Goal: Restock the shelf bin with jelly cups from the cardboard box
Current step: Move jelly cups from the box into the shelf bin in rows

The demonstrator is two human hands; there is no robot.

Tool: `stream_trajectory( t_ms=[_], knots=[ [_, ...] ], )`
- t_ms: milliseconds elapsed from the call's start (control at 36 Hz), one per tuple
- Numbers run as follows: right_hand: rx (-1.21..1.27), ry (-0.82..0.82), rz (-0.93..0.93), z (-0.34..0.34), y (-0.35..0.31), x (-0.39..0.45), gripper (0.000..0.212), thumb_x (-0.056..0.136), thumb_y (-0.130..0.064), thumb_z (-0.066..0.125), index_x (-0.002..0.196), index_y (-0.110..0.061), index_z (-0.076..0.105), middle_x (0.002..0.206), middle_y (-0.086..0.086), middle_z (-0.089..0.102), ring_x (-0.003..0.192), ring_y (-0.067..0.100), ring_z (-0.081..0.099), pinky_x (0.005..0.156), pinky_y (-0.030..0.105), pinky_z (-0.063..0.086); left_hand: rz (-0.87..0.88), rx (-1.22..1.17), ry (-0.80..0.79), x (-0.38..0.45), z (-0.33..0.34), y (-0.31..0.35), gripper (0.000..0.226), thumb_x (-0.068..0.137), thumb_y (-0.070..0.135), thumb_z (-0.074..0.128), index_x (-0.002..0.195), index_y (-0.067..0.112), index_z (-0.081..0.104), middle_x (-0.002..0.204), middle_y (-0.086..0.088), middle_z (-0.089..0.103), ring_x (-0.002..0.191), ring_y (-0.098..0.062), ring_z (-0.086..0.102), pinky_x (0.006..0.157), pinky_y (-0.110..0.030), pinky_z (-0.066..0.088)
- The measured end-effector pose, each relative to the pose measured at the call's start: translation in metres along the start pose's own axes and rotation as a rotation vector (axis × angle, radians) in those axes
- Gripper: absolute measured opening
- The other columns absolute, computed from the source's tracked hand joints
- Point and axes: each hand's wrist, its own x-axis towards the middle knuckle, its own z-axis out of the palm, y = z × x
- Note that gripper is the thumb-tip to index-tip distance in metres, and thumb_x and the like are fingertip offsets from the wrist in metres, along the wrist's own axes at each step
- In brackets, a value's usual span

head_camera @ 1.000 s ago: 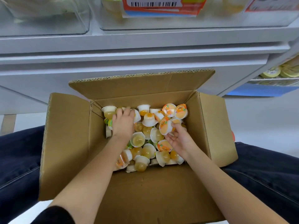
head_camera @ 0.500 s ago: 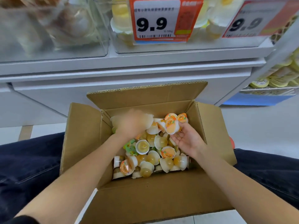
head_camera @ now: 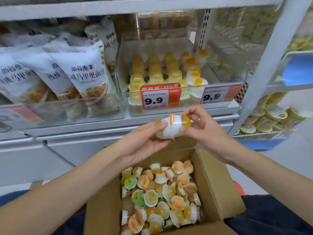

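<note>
Jelly cups [head_camera: 172, 127] pinched between left hand [head_camera: 144, 141], right hand [head_camera: 201, 128]

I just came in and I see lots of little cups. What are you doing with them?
A person is restocking jelly. Both hands are raised above the open cardboard box: the left hand and right hand together hold a small bunch of jelly cups just in front of the clear shelf bin, below its 9.9 price tag. The bin already holds rows of cups toward its left side, and the box is still full of loose ones. Bags of bread sit in the next bin on the left.
</note>
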Motion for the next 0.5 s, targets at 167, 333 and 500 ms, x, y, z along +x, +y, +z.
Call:
stream_trajectory(
  t_ms=[167,333,500],
  knots=[
    [-0.162,-0.134,-0.096,-0.003,-0.012,0.005,0.04,0.08,-0.004,0.067,0.114,-0.021,0.056,0.102,-0.013,0.06,0.093,0.004,0.059,0.078,0.018,0.05,0.01,-0.008,-0.122,0.003,0.004,0.004,0.068,0.069,0.012,0.076,0.127,-0.008,0.049,0.13,-0.027,0.054,0.113,-0.029,0.058,0.092,-0.033,0.051],
    [-0.255,-0.227,-0.073,-0.013,-0.025,0.016,0.043,0.077,-0.015,0.065,0.119,-0.026,0.06,0.117,-0.01,0.061,0.11,0.014,0.059,0.094,0.033,0.052,-0.054,-0.036,-0.246,0.007,0.004,0.018,0.065,0.053,0.011,0.09,0.11,-0.006,0.065,0.123,-0.024,0.06,0.111,-0.028,0.062,0.094,-0.035,0.051],
    [-0.253,-0.331,-0.009,-0.021,-0.028,0.02,0.049,0.078,-0.013,0.065,0.123,-0.03,0.058,0.121,-0.008,0.062,0.112,0.011,0.06,0.095,0.034,0.052,-0.057,0.099,-0.122,0.004,0.015,0.019,0.029,0.075,0.018,0.066,0.101,0.006,0.072,0.112,-0.016,0.068,0.094,-0.02,0.068,0.087,-0.034,0.055]
  ],
)
